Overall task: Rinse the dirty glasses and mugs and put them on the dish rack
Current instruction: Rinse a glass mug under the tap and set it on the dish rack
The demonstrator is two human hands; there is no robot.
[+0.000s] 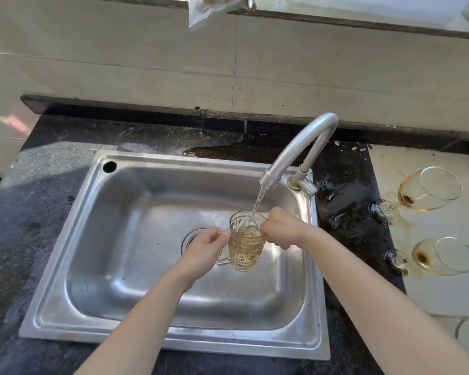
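A clear glass mug (246,246) with a handle is held upright over the steel sink (98,239), partly full of yellowish water. A stream from the curved faucet (301,152) runs into it. My left hand (206,249) grips the mug on its left, by the handle. My right hand (282,228) holds the rim on the right side. Two stained wine glasses lie on their sides on a white surface to the right, one farther back (428,189) and one nearer (441,255).
The dark stone counter (25,226) surrounds the sink. A brown puddle (214,151) lies behind the sink. Wet patches cover the counter right of the faucet. A tiled wall stands behind. The dish rack is not in view.
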